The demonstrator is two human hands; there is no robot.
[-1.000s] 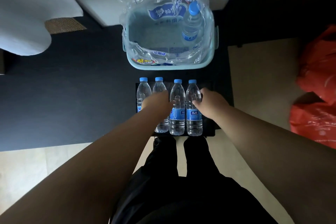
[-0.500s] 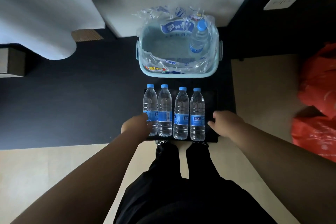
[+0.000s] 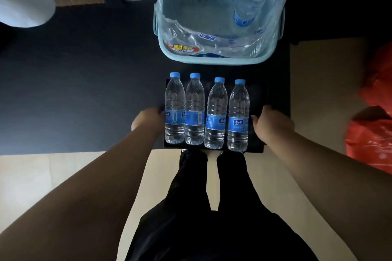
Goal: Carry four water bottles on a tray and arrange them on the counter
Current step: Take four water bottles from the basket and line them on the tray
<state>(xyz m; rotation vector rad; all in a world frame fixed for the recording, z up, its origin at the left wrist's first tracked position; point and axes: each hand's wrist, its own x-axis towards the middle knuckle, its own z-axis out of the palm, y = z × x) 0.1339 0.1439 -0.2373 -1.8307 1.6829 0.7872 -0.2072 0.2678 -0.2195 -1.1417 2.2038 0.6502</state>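
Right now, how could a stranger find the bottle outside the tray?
Find the pale blue basket on the dark counter, beyond the black tray. Inside, on the right, stands one bottle. Unlike the tray's four bottles, it sits alone among crumpled plastic wrap.

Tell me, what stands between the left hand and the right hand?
Four upright water bottles in a row on the black tray, seen in the head view.
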